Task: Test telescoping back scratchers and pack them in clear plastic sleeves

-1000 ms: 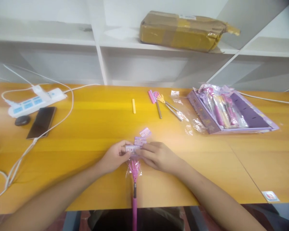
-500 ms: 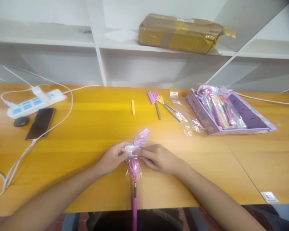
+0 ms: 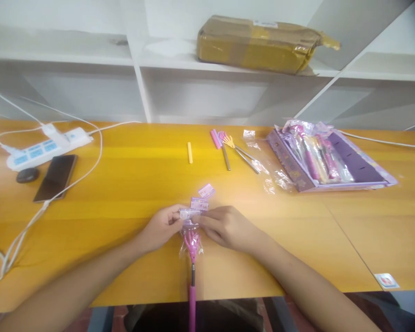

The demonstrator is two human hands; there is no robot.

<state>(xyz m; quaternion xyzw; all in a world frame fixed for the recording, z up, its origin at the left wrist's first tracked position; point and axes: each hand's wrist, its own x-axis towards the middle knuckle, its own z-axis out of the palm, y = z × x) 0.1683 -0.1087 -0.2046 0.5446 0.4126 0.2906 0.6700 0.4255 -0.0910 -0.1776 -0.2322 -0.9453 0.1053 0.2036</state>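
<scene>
A pink back scratcher point(image 3: 192, 295) in a clear plastic bag lies toward me, its clawed head up and its handle running past the table's front edge. My left hand point(image 3: 164, 228) pinches the left side of the bag's header card point(image 3: 187, 214). On the card's right side, the fingers of my right hand point(image 3: 226, 227) are closed on it, with the fingertips partly hidden. Just beyond lie two small pink-and-purple cards point(image 3: 199, 204), one of them tilted.
A purple display box point(image 3: 304, 184) of bagged back scratchers stands at right. Loose scratchers point(image 3: 242, 154), a yellow tube point(image 3: 190, 152) and plastic scraps point(image 3: 269, 186) lie behind my hands. At left are a power strip point(image 3: 38, 154), phone point(image 3: 56, 177) and cables. A wrapped parcel point(image 3: 256, 46) sits on the shelf.
The view has shifted slightly. Both hands stay at the header card, which is tipped a little differently, with its printed face showing more.
</scene>
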